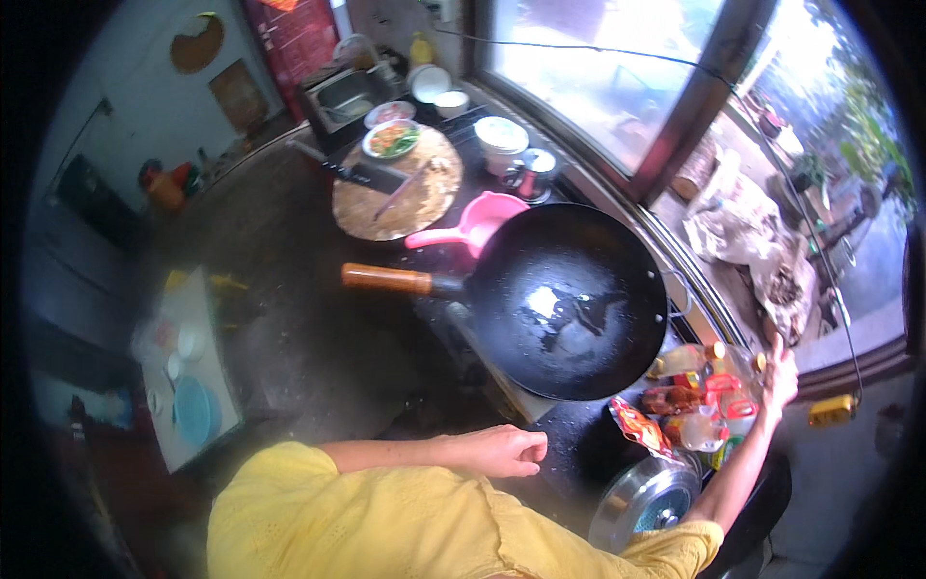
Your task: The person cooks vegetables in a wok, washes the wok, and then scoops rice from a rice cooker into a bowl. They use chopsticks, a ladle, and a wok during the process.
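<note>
A black wok [564,304] with a wooden handle [387,279] sits before me on the stove, its inside wet and shiny. My left hand [506,450] is held in front of my body, fingers curled and nothing seen in them. At the far right my right hand [780,380] reaches past a cluster of bottles, one finger extended toward the window ledge. Nearest to it stands a clear plastic bottle [741,362]; whether the fingers touch or grip it cannot be made out. Below the bottles are a red seasoning packet [640,428] and a metal pot lid [647,499].
Behind the wok lie a pink ladle [488,221] and a round chopping board [438,192] with a cleaver [376,176] and a bowl of cut vegetables [391,139]. A sink [351,94] is beyond. A yellow power socket [832,410] hangs at right; a side table [217,362] stands left.
</note>
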`<state>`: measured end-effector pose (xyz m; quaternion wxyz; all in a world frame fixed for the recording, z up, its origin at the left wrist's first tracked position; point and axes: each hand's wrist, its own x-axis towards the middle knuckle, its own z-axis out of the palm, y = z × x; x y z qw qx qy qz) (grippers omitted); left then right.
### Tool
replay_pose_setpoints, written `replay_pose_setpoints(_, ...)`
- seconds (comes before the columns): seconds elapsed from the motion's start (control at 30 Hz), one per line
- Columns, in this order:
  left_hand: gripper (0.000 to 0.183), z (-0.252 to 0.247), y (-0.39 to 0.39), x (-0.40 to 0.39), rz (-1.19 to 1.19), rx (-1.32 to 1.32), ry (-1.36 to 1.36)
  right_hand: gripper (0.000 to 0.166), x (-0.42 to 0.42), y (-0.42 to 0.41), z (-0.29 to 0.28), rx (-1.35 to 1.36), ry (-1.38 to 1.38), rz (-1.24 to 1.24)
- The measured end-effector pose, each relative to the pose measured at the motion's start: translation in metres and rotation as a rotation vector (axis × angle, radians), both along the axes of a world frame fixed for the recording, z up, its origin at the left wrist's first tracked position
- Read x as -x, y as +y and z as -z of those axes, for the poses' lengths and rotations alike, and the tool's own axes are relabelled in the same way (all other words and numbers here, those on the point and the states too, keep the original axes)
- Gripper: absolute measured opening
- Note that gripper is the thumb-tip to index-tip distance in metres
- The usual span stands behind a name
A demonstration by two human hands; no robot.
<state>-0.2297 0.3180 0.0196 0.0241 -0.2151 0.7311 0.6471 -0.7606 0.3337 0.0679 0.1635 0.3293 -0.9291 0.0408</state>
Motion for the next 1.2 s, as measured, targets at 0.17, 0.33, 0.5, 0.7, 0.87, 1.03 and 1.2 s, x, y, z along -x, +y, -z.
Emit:
replay_pose_setpoints(0.17,0.020,-0.011,-0.022,-0.076,-0.073,-0.159,-0.038,0.031,-0.091,-0.013,-0.055,0.480,-0.146,-0.238)
replay_pose_setpoints(0.33,0.019,0.014,-0.052,-0.191,-0.441,-0.351,0.090,0.020,-0.254,-0.054,-0.093,0.598,-0.174,-0.564)
replay_pose_setpoints(0.5,0.030,0.020,-0.090,-0.320,-0.845,-0.230,0.023,0.015,-0.460,-0.136,-0.120,0.615,-0.395,-0.907)
replay_pose_setpoints(0.7,0.051,0.028,-0.125,-0.451,-1.112,-0.238,0.203,0.015,-0.709,-0.296,-0.134,0.413,-0.407,-1.500)
replay_pose_setpoints(0.87,0.067,0.032,-0.142,-0.509,-1.279,-0.175,0.257,0.022,-0.879,-0.368,-0.041,0.141,-0.643,-1.551)
replay_pose_setpoints(1.03,0.048,0.065,-0.189,-0.568,-1.262,0.048,0.151,0.022,-0.848,-0.424,0.106,-0.193,-0.642,-1.120)
replay_pose_setpoints(1.2,0.017,0.065,-0.309,-0.568,-1.202,0.037,0.164,0.034,-0.786,-0.473,0.187,0.110,-0.530,-0.701)
